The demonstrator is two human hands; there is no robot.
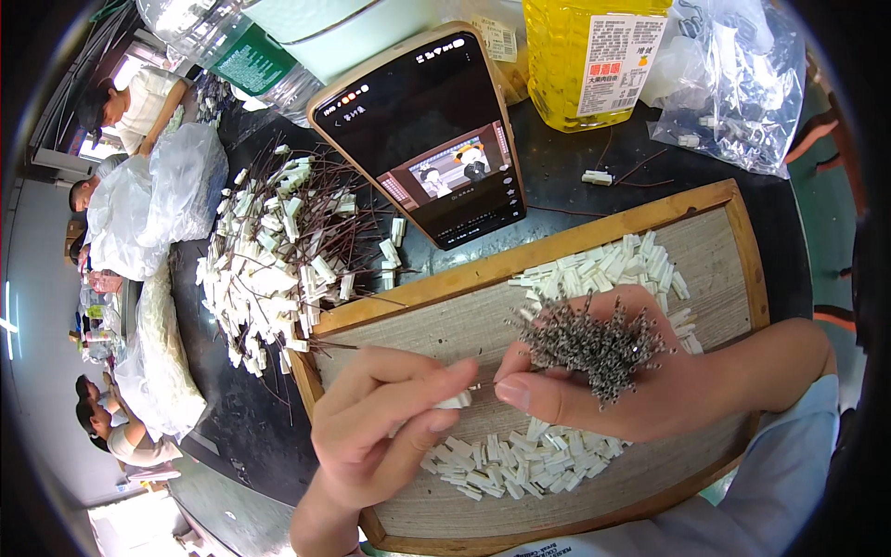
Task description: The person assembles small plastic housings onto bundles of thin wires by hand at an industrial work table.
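My left hand (385, 422) pinches a small white plastic connector (455, 401) between thumb and fingers, over a wooden-framed tray (650, 215). My right hand (613, 381) cups a bundle of thin metal-tipped wires (589, 342) in its palm, and its thumb and forefinger hold one wire end against the connector. Loose white connectors lie on the tray in two heaps, one below my hands (515, 459) and one at the far right (617, 269).
A heap of connectors fitted with dark wires (278, 255) lies left of the tray on the dark table. A phone (422, 135) playing video leans behind it, beside a yellow liquid bottle (594, 60) and a clear plastic bag (733, 84). Other people work at far left (130, 107).
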